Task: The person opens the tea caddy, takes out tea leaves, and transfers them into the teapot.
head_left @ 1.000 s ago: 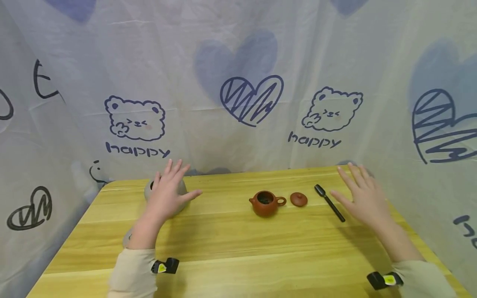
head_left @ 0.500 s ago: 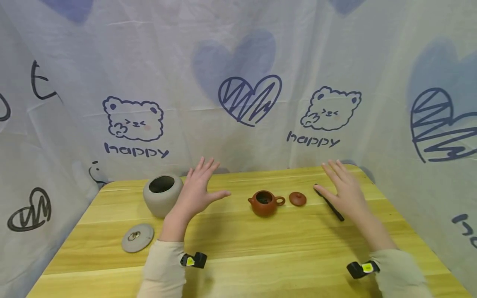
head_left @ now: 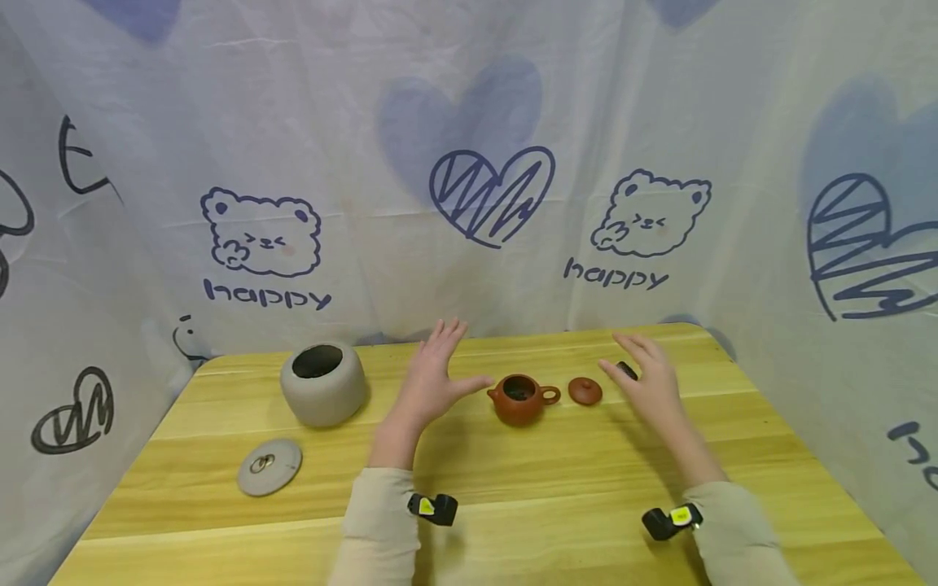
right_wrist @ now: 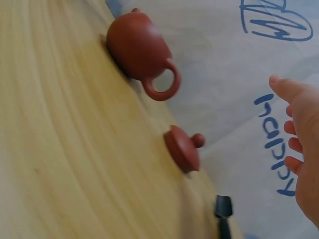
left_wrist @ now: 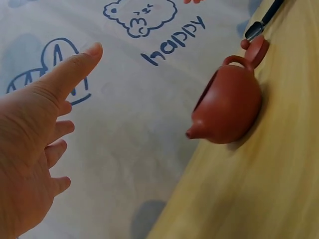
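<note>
A small reddish-brown teapot (head_left: pixel 517 411) stands uncovered on the table, with dark bits inside that look like tea leaves. Its lid (head_left: pixel 585 391) lies just right of the handle. My left hand (head_left: pixel 431 389) hovers left of the spout, thumb and fingers spread, holding nothing; the left wrist view shows the teapot (left_wrist: pixel 232 102) apart from the thumb. On the other side my right hand (head_left: pixel 652 382) hangs in the air right of the lid, its fingers apart and nothing in them. It hides most of a black scoop (head_left: pixel 627 371); the scoop's head (right_wrist: pixel 224 206) shows in the right wrist view.
A grey round jar (head_left: pixel 324 399) with a wide dark mouth stands at the back left. Its flat grey lid (head_left: pixel 256 480), with a metal ring on top, lies in front of it. A printed cloth (head_left: pixel 469 268) hangs behind the wooden table (head_left: pixel 528 521).
Both hands have moved inward over the table, the left from over the grey jar toward the spout, the right leftward toward the teapot lid. The grey jar and its lid have come into full view.
</note>
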A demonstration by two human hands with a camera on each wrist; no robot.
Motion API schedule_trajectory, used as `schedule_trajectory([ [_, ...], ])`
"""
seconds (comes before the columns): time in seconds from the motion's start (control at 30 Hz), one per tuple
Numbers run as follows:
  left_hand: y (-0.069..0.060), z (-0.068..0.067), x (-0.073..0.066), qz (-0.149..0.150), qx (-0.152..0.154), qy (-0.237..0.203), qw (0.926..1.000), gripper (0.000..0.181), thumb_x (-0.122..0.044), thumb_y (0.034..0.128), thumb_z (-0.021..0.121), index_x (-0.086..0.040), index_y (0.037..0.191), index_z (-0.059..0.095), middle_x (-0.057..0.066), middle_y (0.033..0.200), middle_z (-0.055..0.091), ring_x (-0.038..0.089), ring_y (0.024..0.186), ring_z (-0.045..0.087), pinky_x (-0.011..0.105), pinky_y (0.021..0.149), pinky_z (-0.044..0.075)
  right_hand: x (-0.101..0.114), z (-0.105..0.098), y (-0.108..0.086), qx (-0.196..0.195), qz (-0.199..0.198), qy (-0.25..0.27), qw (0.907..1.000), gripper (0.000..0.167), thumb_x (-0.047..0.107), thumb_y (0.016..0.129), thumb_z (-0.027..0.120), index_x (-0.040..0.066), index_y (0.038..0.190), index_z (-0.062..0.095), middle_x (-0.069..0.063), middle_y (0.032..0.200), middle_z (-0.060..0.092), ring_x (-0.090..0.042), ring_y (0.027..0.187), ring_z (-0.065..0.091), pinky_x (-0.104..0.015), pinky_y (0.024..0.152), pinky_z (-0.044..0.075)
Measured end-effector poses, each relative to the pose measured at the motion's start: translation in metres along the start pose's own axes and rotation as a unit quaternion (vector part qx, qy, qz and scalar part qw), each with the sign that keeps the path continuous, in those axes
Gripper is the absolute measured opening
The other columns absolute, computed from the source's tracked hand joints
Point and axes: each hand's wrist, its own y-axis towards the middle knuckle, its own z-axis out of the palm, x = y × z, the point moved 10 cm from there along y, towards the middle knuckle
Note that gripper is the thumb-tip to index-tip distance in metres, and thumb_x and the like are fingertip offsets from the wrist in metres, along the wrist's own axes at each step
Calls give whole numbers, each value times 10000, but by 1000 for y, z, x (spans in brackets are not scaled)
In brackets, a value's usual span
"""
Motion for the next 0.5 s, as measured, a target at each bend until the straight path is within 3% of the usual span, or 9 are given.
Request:
schedule_trajectory([
  [0.27,5,34,5,-64,-69,-512,9986,944,-505,796,757,-171,1546,290,55,1616,265,264,1532,119,563,1217,165,-18,30,-5,388,739,435,9956,462,198,879,723,-16,1274,617,-251,1288,552,-418,1210,494,-567,1039,420],
  [0.5,4,59,9,-263,65,-722,9970,930,-484,800,761,-125,1533,316,84,1605,288,290,1528,129,532,1219,190,-28,50,-10,794,1090,301,9904,440,247,894,708,1,1253,637,-255,1308,547,-440,1248,462,-588,1080,352],
])
